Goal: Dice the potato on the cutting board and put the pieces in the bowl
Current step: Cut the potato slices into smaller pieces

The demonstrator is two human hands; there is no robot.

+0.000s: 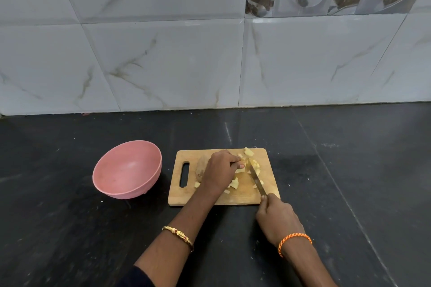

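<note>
A wooden cutting board (186, 196) with a handle slot lies on the dark counter. My left hand (220, 170) rests over the board and pinches pale potato pieces (240, 169) at its fingertips. Behind that hand lies a brown unpeeled potato half (201, 168). My right hand (277, 216) grips the handle of a knife (256, 178), whose blade angles across the cut pieces. Several diced pieces (248, 152) are scattered on the board. An empty pink bowl (127, 169) stands left of the board.
The black stone counter (349, 182) extends all around. A white marble-look tiled wall (210, 65) rises behind it. A gold bangle sits on my left wrist, an orange thread band on my right.
</note>
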